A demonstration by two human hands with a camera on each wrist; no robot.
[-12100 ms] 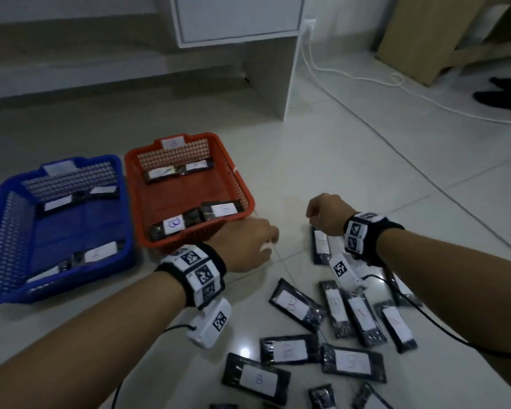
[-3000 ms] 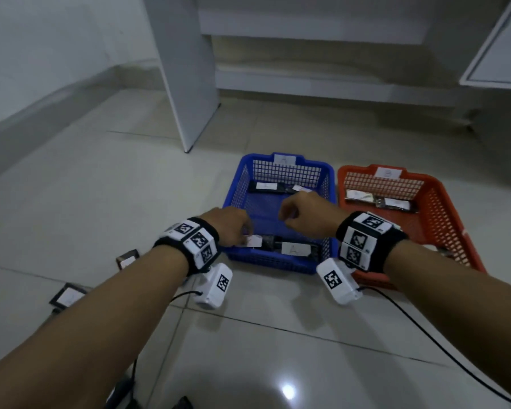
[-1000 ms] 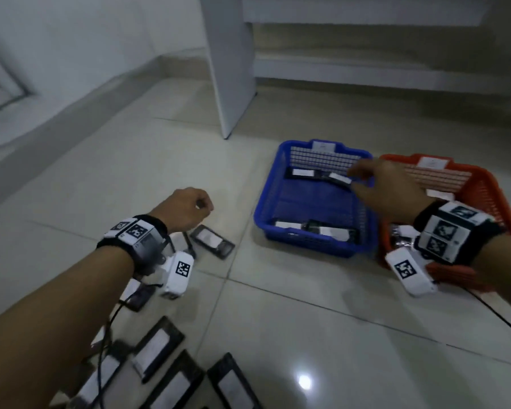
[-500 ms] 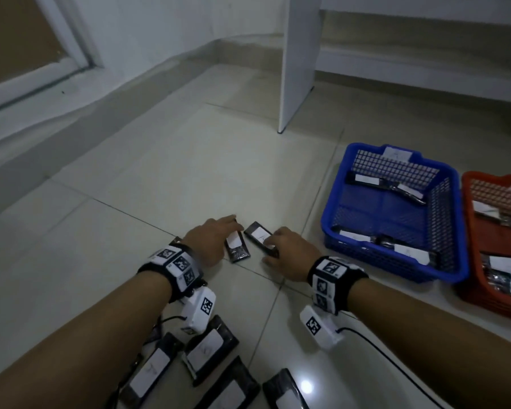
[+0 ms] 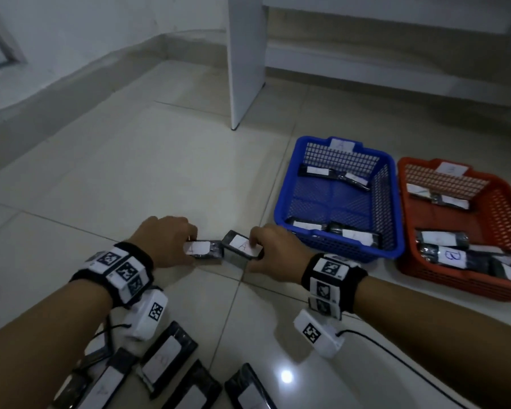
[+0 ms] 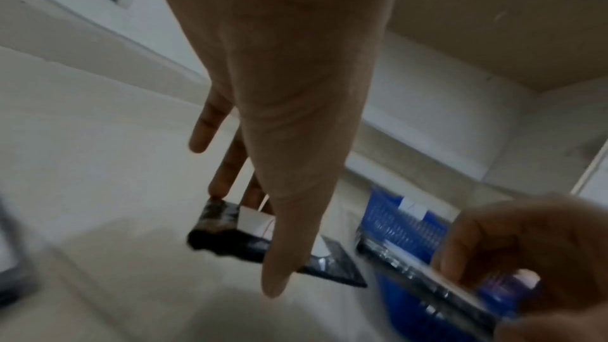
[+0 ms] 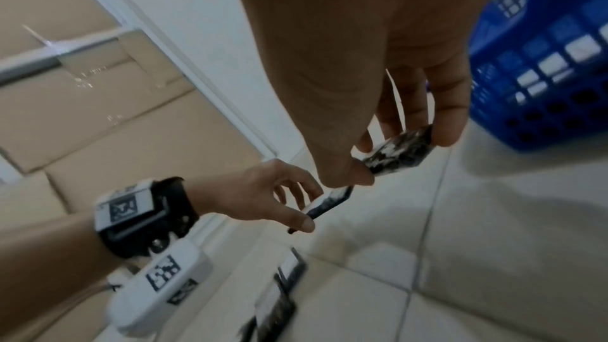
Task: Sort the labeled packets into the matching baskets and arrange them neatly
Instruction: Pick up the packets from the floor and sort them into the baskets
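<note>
From the head view, the left hand [image 5: 167, 242] and right hand [image 5: 273, 255] each pinch an A-labelled packet [image 5: 242, 247] just off the floor beside the blue basket [image 5: 396, 208], while both wrist views confirm edge grips, so lift them level, labels up.

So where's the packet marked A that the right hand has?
In the head view the packet marked A sits centre frame, pinched by the right hand, just left of the blue basket and beside the left hand's packet.
</note>
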